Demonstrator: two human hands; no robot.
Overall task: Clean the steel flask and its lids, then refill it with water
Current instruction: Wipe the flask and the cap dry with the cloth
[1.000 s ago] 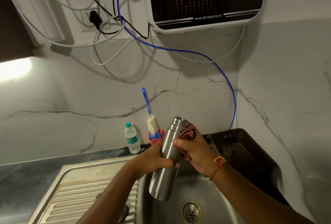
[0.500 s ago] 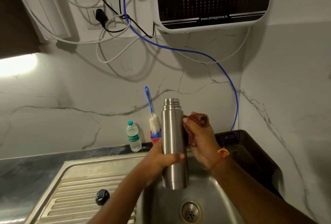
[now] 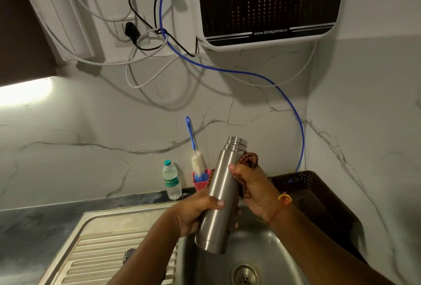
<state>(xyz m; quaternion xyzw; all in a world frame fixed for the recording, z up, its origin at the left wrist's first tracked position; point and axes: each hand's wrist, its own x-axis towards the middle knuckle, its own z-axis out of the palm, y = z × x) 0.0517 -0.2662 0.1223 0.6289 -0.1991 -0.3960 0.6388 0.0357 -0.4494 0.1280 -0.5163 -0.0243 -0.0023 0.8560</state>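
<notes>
The steel flask (image 3: 222, 196) is lidless, its open threaded mouth up and leaning slightly right, held over the sink basin (image 3: 268, 253). My left hand (image 3: 193, 213) grips its lower body from the left, thumb across the front. My right hand (image 3: 252, 190) presses a brown scrubber (image 3: 249, 159) against the flask's upper right side, thumb on the steel. A small steel piece (image 3: 128, 254), blurred and possibly a lid, lies on the ribbed draining board (image 3: 102, 250), partly hidden by my left forearm.
A blue-handled bottle brush (image 3: 196, 159) stands in a red holder (image 3: 200, 181) by the wall, next to a small plastic water bottle (image 3: 171, 180). A dark perforated basket (image 3: 319, 196) sits right of the sink. A water purifier (image 3: 268, 2) with a blue tap hangs above.
The flask has tipped from upright to leaning right and sits slightly higher. My right hand with the scrubber stays on its upper side. The camera has tilted up, showing more of the purifier.
</notes>
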